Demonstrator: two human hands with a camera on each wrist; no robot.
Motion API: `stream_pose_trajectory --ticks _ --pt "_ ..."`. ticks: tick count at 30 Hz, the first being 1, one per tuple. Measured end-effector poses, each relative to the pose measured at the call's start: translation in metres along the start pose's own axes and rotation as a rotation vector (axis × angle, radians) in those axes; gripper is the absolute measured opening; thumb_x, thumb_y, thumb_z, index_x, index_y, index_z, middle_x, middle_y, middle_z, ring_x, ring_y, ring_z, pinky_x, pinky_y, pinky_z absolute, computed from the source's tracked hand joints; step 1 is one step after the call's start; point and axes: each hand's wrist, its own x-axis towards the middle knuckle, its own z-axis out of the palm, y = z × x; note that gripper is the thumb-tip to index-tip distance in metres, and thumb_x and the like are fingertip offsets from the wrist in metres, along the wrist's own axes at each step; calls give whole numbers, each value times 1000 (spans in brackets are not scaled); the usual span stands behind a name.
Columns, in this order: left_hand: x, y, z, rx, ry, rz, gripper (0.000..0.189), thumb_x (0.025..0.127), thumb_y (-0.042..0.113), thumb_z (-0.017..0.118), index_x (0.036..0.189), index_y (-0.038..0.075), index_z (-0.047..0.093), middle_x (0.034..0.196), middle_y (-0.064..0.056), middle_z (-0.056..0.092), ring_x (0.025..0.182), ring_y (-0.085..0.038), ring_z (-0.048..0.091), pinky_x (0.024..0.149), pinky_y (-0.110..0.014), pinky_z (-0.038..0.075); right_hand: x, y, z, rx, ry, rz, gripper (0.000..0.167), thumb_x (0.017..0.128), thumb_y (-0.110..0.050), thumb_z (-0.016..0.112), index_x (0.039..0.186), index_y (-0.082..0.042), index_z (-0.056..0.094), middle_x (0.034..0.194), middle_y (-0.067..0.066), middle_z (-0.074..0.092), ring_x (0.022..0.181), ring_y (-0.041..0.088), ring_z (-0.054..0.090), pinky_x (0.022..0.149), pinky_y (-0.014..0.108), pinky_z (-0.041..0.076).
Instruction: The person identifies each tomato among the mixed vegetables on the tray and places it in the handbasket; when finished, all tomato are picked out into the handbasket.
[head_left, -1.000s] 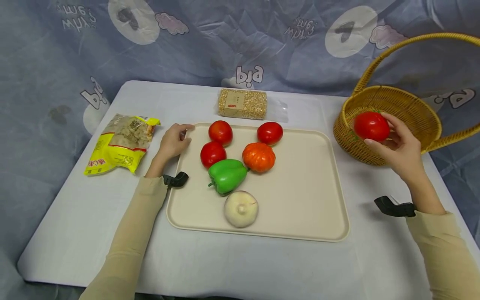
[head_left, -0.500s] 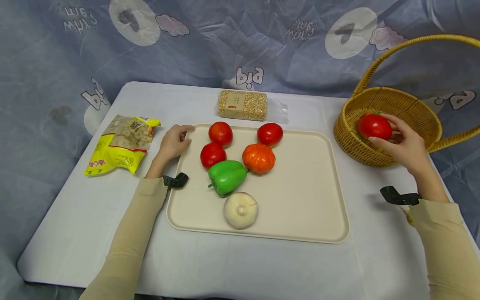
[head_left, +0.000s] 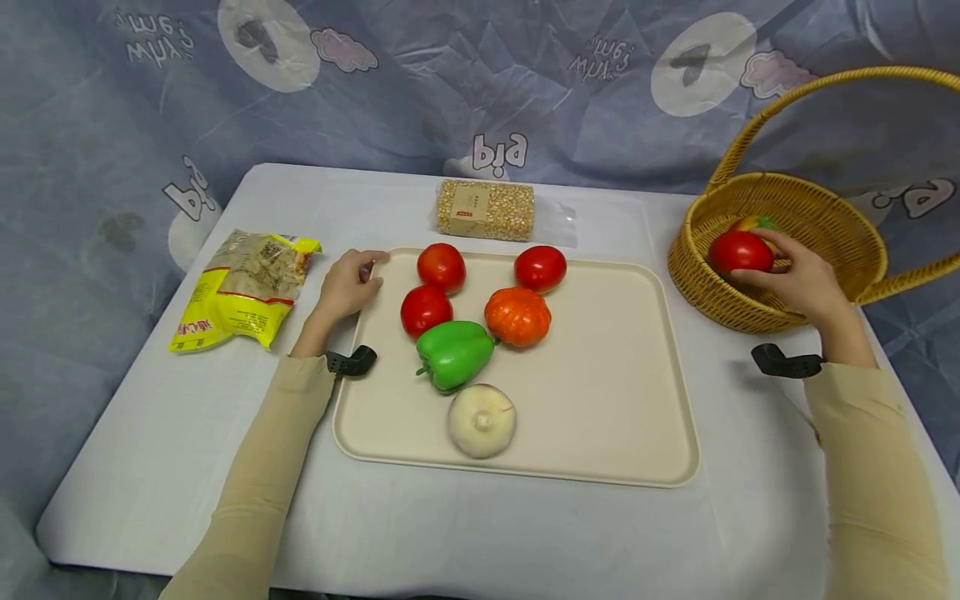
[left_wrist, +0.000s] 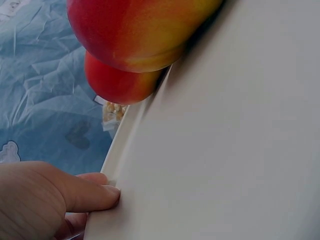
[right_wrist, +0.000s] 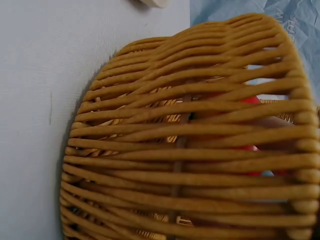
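At the tray's far left corner, my left hand (head_left: 349, 283) pinches the rim of the beige tray (head_left: 600, 375); the left wrist view shows the thumb (left_wrist: 95, 195) over its edge. My right hand (head_left: 806, 279) holds a red tomato (head_left: 741, 252) inside the wicker basket (head_left: 701, 287). Behind this tomato a yellow, red and green thing (head_left: 753, 223) shows, partly hidden. Tomatoes (head_left: 441, 267), an orange pumpkin (head_left: 517, 317), a green bell pepper (head_left: 454, 355) and a pale round vegetable (head_left: 482, 421) lie on the tray. Wicker slats mostly hide the right hand in the right wrist view.
A yellow snack-like bag (head_left: 243, 287) lies left of the tray. Behind the tray is a clear pack of yellow kernels (head_left: 486, 208). The basket's tall handle (head_left: 738, 146) arches over its opening. A grey-blue printed cloth (head_left: 420, 83) hangs behind the white table (head_left: 165, 467).
My right hand has moved forward and lowered the tomato deeper into the basket, uncovering the yellow, red and green thing behind it. The left hand stays on the tray rim.
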Motion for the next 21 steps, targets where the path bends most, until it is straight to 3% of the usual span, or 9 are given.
stream_pose_trajectory --ticks 14,21 --pt "1 0 0 2 8 -9 40 86 7 55 127 7 57 100 -18 52 82 -27 49 68 -30 34 33 7 2 -53 -5 -5 79 89 -48 55 150 -14 17 140 39 28 121 56 27 95 67 23" --pt "1 0 1 4 12 -12 40 86 8 55 126 7 58 99 -18 53 82 -27 49 68 -30 34 40 7 4 -74 7 9 79 89 -49 52 150 -12 17 136 41 30 120 57 26 96 66 23"
